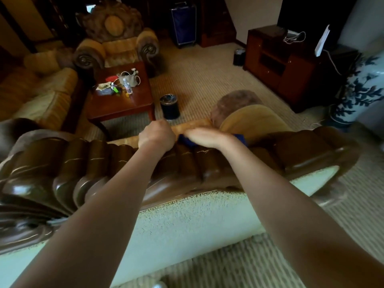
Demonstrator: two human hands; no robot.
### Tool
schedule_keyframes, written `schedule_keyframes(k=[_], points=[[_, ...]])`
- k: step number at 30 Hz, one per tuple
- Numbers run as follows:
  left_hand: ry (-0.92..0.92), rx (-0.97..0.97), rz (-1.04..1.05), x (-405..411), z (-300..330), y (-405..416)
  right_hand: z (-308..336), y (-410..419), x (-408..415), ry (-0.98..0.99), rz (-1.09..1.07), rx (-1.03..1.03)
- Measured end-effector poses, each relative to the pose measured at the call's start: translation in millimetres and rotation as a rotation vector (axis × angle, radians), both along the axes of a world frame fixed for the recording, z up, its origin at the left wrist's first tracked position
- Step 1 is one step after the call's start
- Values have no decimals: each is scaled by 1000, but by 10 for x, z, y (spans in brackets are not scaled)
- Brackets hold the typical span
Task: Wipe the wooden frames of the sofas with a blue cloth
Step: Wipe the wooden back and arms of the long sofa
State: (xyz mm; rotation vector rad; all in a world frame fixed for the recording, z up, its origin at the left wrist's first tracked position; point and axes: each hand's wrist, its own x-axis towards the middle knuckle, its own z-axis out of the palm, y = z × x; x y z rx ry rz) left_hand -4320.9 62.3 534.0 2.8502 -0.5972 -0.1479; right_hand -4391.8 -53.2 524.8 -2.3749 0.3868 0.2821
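I stand behind an armchair and look over its carved dark wooden top rail (99, 163). Both arms reach across it. My right hand (205, 137) lies on a blue cloth (187, 141) at the front side of the rail; only small bits of the cloth show under the palm and near the wrist. My left hand (156, 135) is curled just left of the cloth, on the front edge of the rail; what it holds is hidden. A yellow seat cushion (255, 119) shows beyond the hands.
A second carved armchair (114, 40) stands across the room, a yellow sofa (39, 94) at left. A wooden coffee table (122, 100) carries a bottle and clutter. A black bin (169, 107) sits beside it. A dark cabinet (276, 65) and a blue-white vase (357, 90) are at right.
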Motion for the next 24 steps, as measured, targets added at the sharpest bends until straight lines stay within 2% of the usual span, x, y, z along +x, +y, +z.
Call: schedule_keyframes(k=[2, 4, 9, 13, 17, 20, 22, 24], points=[[-15, -4, -5, -6, -2, 5, 31, 151, 50, -46, 62, -77], [-12, -21, -6, -4, -5, 24, -10, 92, 54, -57, 39, -1], [2, -74, -32, -32, -10, 68, -210, -379, -127, 71, -239, 189], [-17, -53, -57, -27, 7, 51, -266, -420, -239, 75, -307, 198], [0, -47, -67, -15, 1, 32, -257, -197, -296, -152, -278, 61], [4, -45, -73, -27, -14, 24, -428, 115, -386, -408, -115, -259], [-3, -40, -78, -30, -32, 30, -566, 336, -581, -590, -149, -480], [-4, -22, -90, -25, -47, 34, -674, 496, -764, -695, -242, -571]])
